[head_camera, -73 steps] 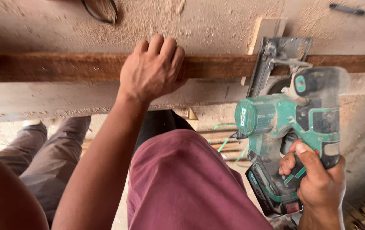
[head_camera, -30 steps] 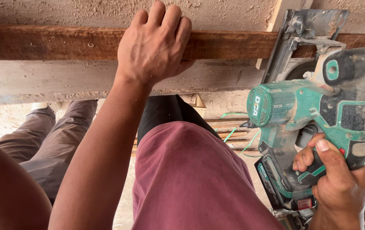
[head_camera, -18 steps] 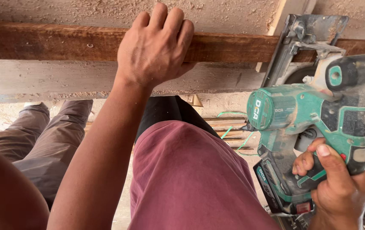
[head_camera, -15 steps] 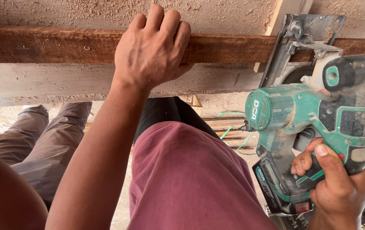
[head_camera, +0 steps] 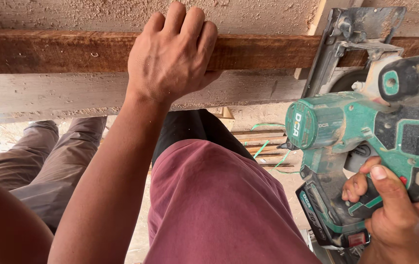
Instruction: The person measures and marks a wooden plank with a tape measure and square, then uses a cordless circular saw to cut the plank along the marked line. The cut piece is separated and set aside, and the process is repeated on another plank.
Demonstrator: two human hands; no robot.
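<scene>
Item, far left: another person's legs (head_camera: 48, 161) in grey-brown trousers, low beside my own arm.

Item: desk (head_camera: 63, 95), pale and dusted with sawdust, spanning the view.

Item: plank (head_camera: 48, 51), dark brown, lying lengthwise on the desk, running from the left edge to the right.

Item: my left hand (head_camera: 173, 56), flat on the plank, palm down, fingers curled over its far edge, pressing rather than gripping.

Item: my knee in maroon shorts (head_camera: 219, 205), centre, below the desk.

Item: green straps (head_camera: 268, 146), loose on slats below.

Item, right: saw (head_camera: 361, 127), green and black, cordless, its metal base resting on the plank.

Item: my right hand (head_camera: 395, 210), closed tight round the saw's handle.
</scene>
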